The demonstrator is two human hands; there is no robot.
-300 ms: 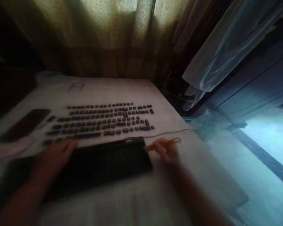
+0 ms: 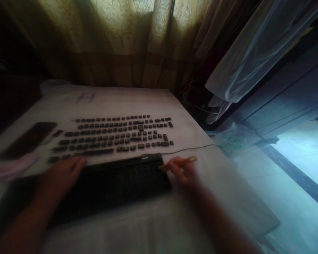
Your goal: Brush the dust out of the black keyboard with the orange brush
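A black keyboard base with its keycaps off lies across the near part of the table. My left hand is closed over its far edge, left of the middle. Between the fingers of my right hand is a small brush with an orange, loop-ended handle. Its pale tip is over the right end of the base; whether it touches cannot be made out. Beyond the base, rows of loose black keycaps lie spread on the table, a long space bar among them.
A dark phone and a pink cloth lie at the left of the white-covered table. The cable runs right over the table edge. Curtains hang behind, and a clear plastic bag is at the right.
My right hand has moved the brush a little to the left, from the base's right edge to over its surface. The left hand has stayed put.
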